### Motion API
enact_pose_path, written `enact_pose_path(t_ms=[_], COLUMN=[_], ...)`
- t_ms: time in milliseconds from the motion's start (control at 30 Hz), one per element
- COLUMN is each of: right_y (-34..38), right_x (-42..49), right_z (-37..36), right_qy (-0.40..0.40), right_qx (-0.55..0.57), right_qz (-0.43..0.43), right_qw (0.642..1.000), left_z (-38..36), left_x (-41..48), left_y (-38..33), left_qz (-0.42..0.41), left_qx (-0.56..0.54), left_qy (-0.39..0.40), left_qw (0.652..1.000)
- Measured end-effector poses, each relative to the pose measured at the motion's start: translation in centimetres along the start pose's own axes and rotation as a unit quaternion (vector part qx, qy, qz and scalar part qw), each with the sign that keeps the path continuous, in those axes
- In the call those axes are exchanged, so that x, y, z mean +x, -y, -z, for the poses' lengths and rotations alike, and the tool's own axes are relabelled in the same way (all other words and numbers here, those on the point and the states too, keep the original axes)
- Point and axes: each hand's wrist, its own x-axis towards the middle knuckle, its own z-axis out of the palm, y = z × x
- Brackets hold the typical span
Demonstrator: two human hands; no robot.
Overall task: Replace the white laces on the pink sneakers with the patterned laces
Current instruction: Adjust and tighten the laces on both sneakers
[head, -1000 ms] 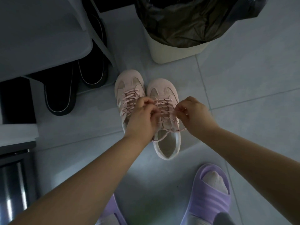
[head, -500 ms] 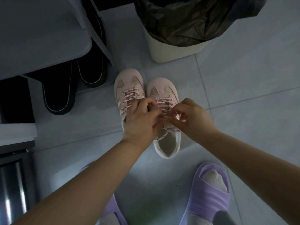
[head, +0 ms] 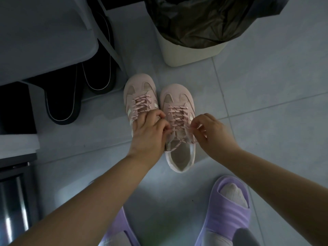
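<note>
Pink sneakers: pair, side by side on the floor, just in front of the waste bin (toes toward it).
Patterned laces: threaded through both sneakers; loose ends trail over the collar of the sneaker directly before the bin.
Left hand: fingers curled, pinching one lace end.
Right hand: pinching the other end, farther from the bin's left corner.

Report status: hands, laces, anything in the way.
Left hand and right hand each pinching the pink dark-flecked lace atop one pink suede sneaker. Other sneaker already laced with the same. Nothing blocking the hands.
</note>
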Motion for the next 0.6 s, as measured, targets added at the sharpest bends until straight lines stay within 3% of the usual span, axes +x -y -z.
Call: enact_pose_path(t_ms=[133,400,500,600], right_y=[0.4,-0.1,0.5,0.6], right_x=[0.8,0.1,-0.6,-0.8], right_z=[0.1,0.0,0.0,-0.3], right_qy=[0.003,-0.006,0.004,-0.005], right_qx=[0.005,0.014,-0.064,-0.147], right_qz=[0.018,0.049,0.144,0.171], right_qw=[1.0,0.999,0.987,0.974], left_z=[0.0,0.1,0.1,0.1], left_x=[0.4,-0.6,-0.8,-0.6], left_y=[-0.7,0.1,-0.3,-0.5], left_qz=[-0.016,0.003,-0.026,-0.058], left_qx=[0.045,-0.019,-0.047,-0.009], left_qy=[0.016,-0.025,0.004,0.032], left_qw=[0.999,1.0,0.999,0.998])
